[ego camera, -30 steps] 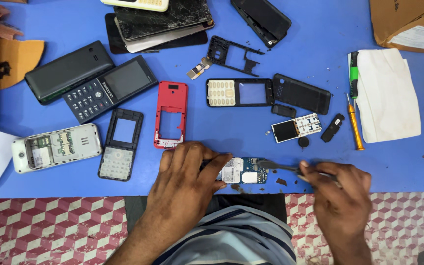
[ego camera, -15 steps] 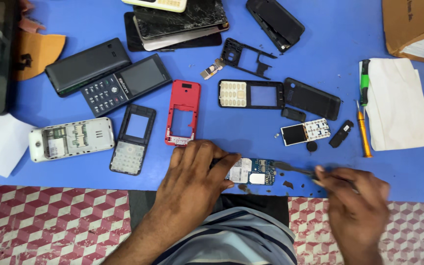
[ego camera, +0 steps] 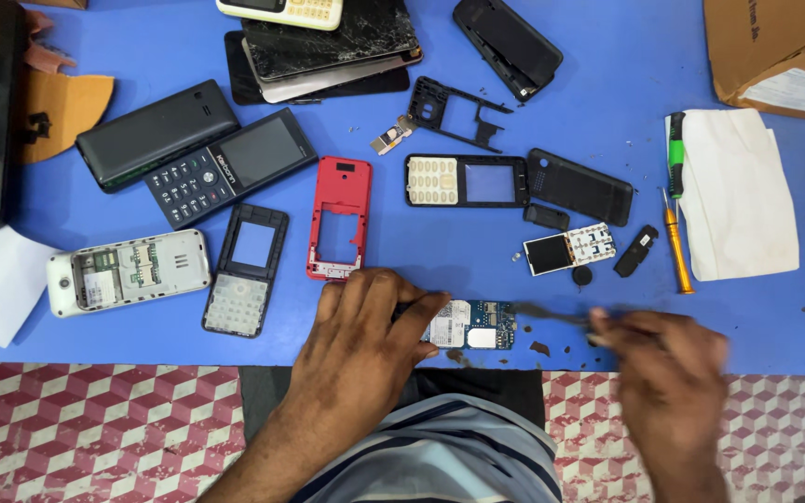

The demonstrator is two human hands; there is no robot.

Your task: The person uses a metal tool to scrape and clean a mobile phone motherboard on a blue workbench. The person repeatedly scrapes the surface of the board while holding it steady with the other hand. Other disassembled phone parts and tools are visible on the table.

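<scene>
L hand (ego camera: 365, 340) lies flat, palm down, at the near edge of the blue desk (ego camera: 701, 56), fingers spread a little, fingertips pressing the left end of a small blue circuit board (ego camera: 472, 324). Board sits flat on the desk near the front edge, just below the red phone frame (ego camera: 339, 218).

R hand (ego camera: 668, 359) is blurred; fingers curled shut round a thin dark tool (ego camera: 552, 315) whose tip points left and sits at or just off the board's right end. Can't tell if it touches. Small dark bits lie on the desk beside the board.

Around, further back:
- white phone, back open (ego camera: 128, 270), far left
- black keypad bezel (ego camera: 246, 270) next to it
- dark bar phone w/ keypad (ego camera: 230, 168), black back cover (ego camera: 156, 133) beside it
- black front cover w/ pale keypad (ego camera: 466, 180), centre
- small screen-and-keypad module (ego camera: 568, 248) just behind the board, to its right
- orange-handled screwdriver (ego camera: 677, 247) and green-handled one (ego camera: 675, 154) by a white cloth (ego camera: 738, 191), right
- cracked-screen phones stacked (ego camera: 328, 42) at top
- cardboard box (ego camera: 775, 47), top-right corner

Striped shirt visible at the bottom edge of view, checked floor either side.
</scene>
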